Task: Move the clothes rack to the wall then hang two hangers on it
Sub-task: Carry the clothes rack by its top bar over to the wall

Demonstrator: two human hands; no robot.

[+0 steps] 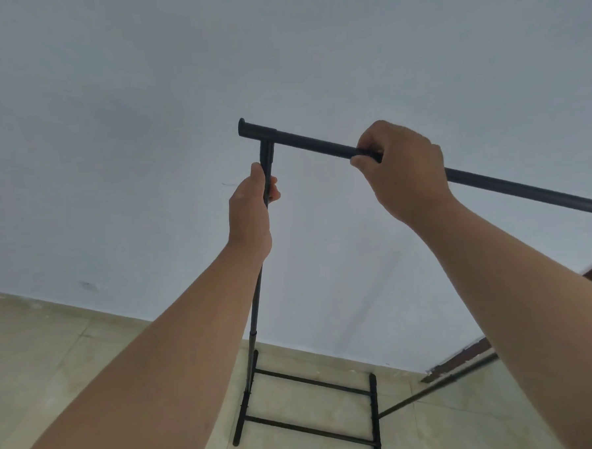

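A black metal clothes rack stands close in front of a pale blue-grey wall. Its top bar runs from a capped end at upper middle down to the right edge. My left hand is shut around the rack's left upright just below the T-joint. My right hand is shut around the top bar a little right of that joint. The rack's base, with two cross rails, rests on the floor near the foot of the wall. No hangers are in view.
Beige floor tiles meet the wall along a slanted line. A dark red-brown frame with a pale edge lies at the lower right by the wall. A thin rod runs from the rack's base toward it.
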